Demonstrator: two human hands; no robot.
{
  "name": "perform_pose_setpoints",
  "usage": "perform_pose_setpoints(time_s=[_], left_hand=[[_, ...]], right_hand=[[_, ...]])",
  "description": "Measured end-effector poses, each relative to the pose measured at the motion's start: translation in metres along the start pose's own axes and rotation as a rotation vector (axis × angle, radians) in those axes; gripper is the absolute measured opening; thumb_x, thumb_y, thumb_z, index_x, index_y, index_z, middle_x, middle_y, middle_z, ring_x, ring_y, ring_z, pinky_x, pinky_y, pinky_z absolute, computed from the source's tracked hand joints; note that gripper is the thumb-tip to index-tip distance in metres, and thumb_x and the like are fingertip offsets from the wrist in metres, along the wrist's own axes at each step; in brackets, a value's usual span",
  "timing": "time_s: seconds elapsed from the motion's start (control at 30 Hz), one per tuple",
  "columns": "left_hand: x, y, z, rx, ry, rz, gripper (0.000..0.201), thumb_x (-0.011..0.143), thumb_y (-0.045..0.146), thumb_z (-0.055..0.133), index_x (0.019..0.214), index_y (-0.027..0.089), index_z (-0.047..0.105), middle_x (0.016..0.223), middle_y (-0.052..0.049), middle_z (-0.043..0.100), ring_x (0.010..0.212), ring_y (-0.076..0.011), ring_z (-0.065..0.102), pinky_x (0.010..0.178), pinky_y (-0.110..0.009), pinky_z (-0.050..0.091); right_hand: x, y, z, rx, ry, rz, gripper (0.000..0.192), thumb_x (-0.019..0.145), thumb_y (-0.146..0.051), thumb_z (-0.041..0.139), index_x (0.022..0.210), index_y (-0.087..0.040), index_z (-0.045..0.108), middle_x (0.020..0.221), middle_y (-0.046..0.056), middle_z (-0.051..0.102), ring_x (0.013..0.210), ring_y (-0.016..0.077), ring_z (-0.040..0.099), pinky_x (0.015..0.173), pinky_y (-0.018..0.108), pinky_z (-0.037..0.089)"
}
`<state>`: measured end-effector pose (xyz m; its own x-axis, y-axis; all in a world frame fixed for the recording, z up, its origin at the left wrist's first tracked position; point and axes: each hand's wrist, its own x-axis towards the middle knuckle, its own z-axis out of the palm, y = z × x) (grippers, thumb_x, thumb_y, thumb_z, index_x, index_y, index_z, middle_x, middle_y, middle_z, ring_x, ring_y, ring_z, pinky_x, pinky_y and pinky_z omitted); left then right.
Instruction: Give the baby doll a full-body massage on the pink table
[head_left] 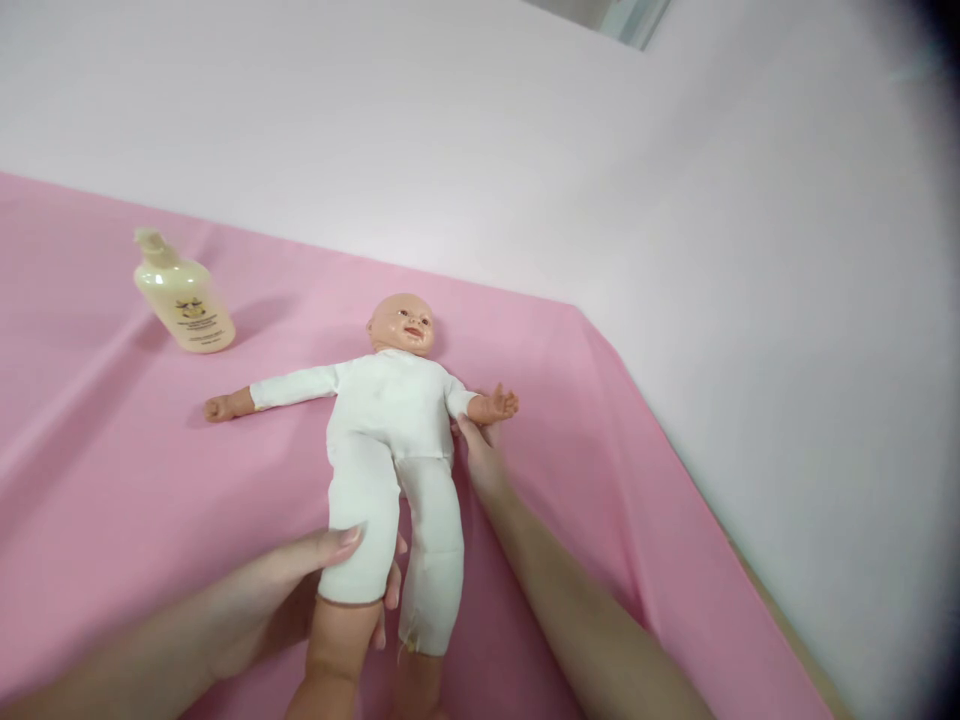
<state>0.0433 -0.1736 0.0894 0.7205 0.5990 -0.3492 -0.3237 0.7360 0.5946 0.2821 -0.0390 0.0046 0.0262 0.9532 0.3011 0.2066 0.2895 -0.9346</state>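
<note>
A baby doll [390, 400] with a white cloth body and bare plastic head, hands and lower legs lies on its back on a pink cloth. Its head points away from me, and its feet run out of view at the bottom. My left hand [319, 565] is wrapped round the doll's leg on the left, thumb on top and fingertips showing on the inner side. At the doll's arm on the right, my right hand [478, 445] has its thumb against the sleeve near the wrist; its other fingers are mostly hidden beneath the arm.
A pale yellow pump bottle [191, 305] with a dark printed label stands on the pink cloth [277, 480], left of the doll's head. White wall [360, 150] rises behind and to the right. The cloth's edge slopes down along the right side.
</note>
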Motion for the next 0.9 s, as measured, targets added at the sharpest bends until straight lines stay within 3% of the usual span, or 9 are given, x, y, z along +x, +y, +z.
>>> perform_pose_setpoints(time_s=[0.13,0.37,0.63,0.9], left_hand=[[-0.0005,0.0008,0.0008,0.005,0.006,0.005,0.043,0.097,0.047,0.055,0.126,0.016,0.062,0.091,-0.006,0.073,0.075,-0.0189,0.070,0.073,-0.028,0.049],[-0.0026,0.0037,0.0044,0.009,0.022,-0.001,0.043,0.094,0.048,0.059,0.121,0.015,0.065,0.090,-0.006,0.073,0.079,-0.0213,0.070,0.074,-0.029,0.049],[-0.0004,-0.0025,-0.0010,0.045,0.030,-0.002,0.041,0.093,0.051,0.058,0.104,0.014,0.070,0.093,-0.008,0.072,0.081,-0.0217,0.069,0.078,-0.032,0.050],[-0.0018,-0.0001,0.0049,0.046,0.049,0.004,0.040,0.091,0.051,0.062,0.102,0.013,0.070,0.091,-0.007,0.072,0.080,-0.0200,0.069,0.073,-0.029,0.049]], right_hand=[[0.0002,-0.0056,0.0002,0.072,0.031,0.112,0.068,0.091,-0.047,0.060,0.151,-0.027,0.034,0.153,0.012,0.048,0.140,0.0300,0.048,0.113,0.050,0.045],[0.0025,-0.0047,0.0052,0.089,0.022,0.122,0.073,0.081,-0.043,0.071,0.145,-0.024,0.042,0.140,0.015,0.059,0.122,0.0314,0.062,0.108,0.054,0.050],[0.0027,-0.0091,0.0054,0.061,-0.011,0.057,0.065,0.081,-0.039,0.071,0.141,-0.024,0.049,0.141,0.011,0.058,0.133,0.0277,0.056,0.114,0.049,0.046],[0.0043,-0.0110,0.0041,0.039,0.001,0.043,0.063,0.081,-0.038,0.070,0.139,-0.023,0.050,0.138,0.012,0.059,0.132,0.0272,0.056,0.116,0.049,0.042]])
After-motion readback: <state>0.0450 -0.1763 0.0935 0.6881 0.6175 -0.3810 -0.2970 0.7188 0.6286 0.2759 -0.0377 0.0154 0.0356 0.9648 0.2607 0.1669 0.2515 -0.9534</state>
